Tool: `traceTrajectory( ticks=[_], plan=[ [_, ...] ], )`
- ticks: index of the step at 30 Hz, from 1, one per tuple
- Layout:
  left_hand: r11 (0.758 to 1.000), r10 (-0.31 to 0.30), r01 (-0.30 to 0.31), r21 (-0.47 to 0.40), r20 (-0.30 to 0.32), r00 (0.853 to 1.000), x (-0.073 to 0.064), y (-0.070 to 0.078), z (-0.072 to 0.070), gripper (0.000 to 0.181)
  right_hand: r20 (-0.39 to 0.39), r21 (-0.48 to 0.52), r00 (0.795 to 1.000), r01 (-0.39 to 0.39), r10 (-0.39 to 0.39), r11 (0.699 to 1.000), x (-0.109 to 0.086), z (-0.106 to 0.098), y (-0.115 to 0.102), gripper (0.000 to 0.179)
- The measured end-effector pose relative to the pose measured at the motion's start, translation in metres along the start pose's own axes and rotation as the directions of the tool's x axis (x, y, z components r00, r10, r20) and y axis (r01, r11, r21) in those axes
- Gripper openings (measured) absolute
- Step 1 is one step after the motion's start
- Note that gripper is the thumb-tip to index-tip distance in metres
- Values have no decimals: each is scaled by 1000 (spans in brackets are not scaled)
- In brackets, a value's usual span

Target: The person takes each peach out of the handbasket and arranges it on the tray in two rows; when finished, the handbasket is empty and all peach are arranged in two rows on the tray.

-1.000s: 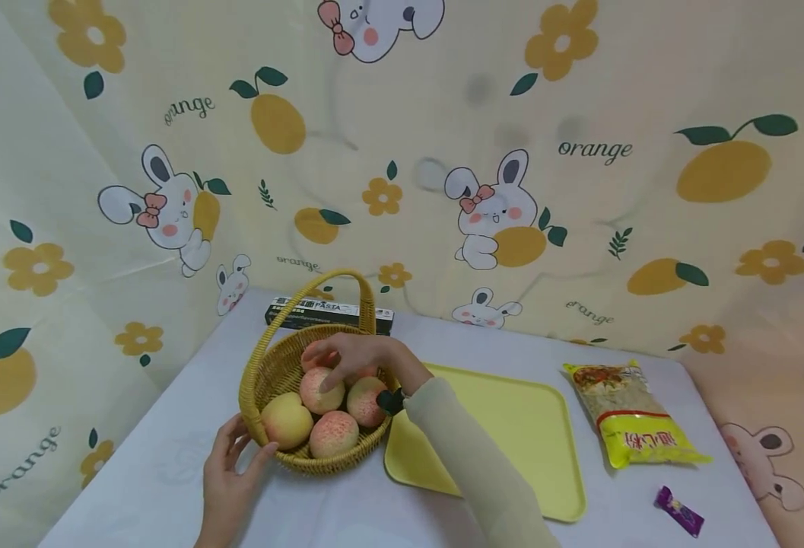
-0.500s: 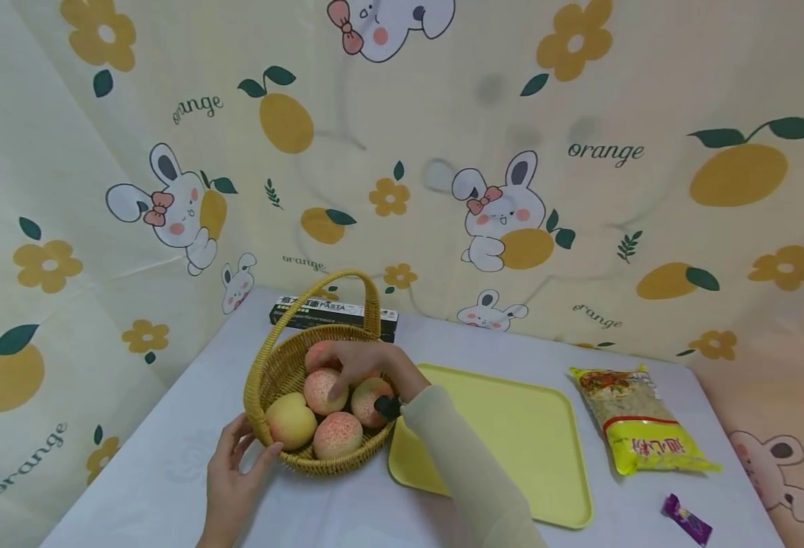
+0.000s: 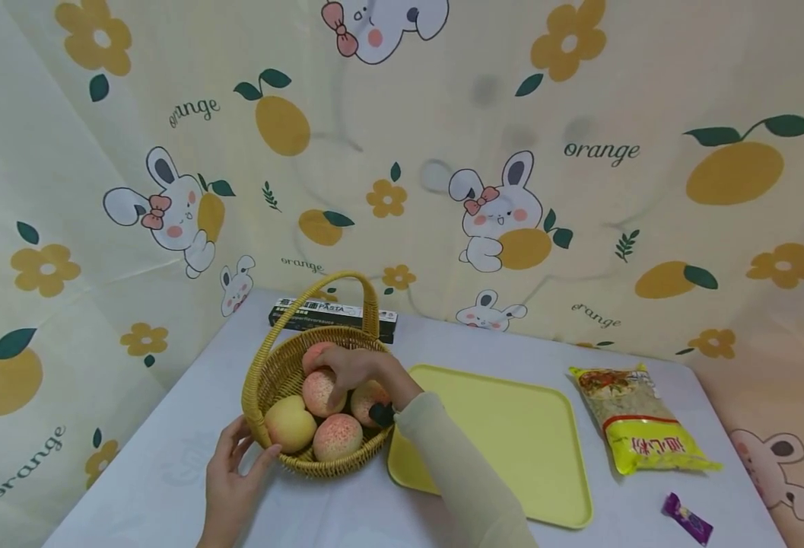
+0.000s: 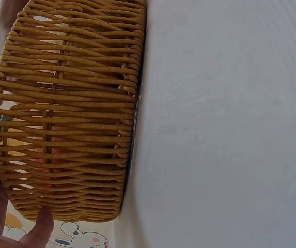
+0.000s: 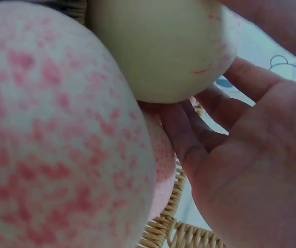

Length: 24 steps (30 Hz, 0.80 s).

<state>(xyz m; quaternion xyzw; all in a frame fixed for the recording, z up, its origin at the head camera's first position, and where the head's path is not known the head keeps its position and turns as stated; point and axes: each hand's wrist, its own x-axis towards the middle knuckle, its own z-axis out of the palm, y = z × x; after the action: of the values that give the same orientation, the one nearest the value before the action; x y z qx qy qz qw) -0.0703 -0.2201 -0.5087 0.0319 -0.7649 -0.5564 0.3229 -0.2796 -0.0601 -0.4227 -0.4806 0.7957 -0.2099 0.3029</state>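
A yellow wicker basket (image 3: 326, 466) with a tall arched handle (image 3: 256, 380) holds several peaches. My left hand (image 3: 236, 476) grips its near left side by the handle's foot; in the left wrist view, fingertips touch the woven wall (image 4: 70, 119). Inside the basket, my right hand (image 3: 363, 371) reaches over the peaches from the right. In the right wrist view, its fingers curl round a pale peach (image 5: 160, 46), beside a red-speckled peach (image 5: 60, 139). A yellow peach (image 3: 290, 424) and a pink-speckled one (image 3: 338, 437) lie at the basket's front.
A yellow tray (image 3: 511, 434) lies right of the basket, partly under my right sleeve (image 3: 456, 464). Behind the basket is a black-and-white pasta box (image 3: 384, 326). Farther right are a yellow food bag (image 3: 637, 418) and a purple-wrapped snack (image 3: 687, 519).
My right hand has sunk a little lower and nearer among the peaches, its thumb now farther down. The left hand stays on the basket. The head view has shifted slightly.
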Motion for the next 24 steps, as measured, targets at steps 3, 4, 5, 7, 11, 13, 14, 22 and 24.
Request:
traceTrajectory(
  ticks=[3,4,5,7,11,13,14,22,24],
  plan=[
    [1000,5,-5,1,3,1000,0,-1,0,61,-19,15,1000,-8,8,1000,-1,2,0,66],
    [1000,10,-10,0,5,1000,0,-1,0,61,-26,25,1000,-6,7,1000,-1,2,0,66],
    [1000,11,-11,-1,7,1000,0,-1,0,61,-34,35,999,-1,2,999,-1,3,0,67],
    [1000,11,-11,-5,12,1000,0,-1,0,61,-50,53,999,17,-14,998,-2,3,1,67],
    [1000,10,-10,-4,19,1000,0,1,-1,61,-92,119,992,94,-84,988,-5,2,3,62],
    [1000,7,-7,-1,18,1000,0,1,-1,61,-117,143,987,128,-111,981,-7,0,5,61],
    [1000,6,-6,2,17,1000,0,1,-1,61,-129,158,984,141,-121,977,-8,-1,5,60],
    [1000,15,-15,6,15,1000,0,0,0,61,-149,278,976,196,-159,940,-17,-4,11,62],
    [1000,25,-25,9,15,1000,0,0,0,61,-161,295,969,226,-185,928,-20,-5,13,62]
  ],
)
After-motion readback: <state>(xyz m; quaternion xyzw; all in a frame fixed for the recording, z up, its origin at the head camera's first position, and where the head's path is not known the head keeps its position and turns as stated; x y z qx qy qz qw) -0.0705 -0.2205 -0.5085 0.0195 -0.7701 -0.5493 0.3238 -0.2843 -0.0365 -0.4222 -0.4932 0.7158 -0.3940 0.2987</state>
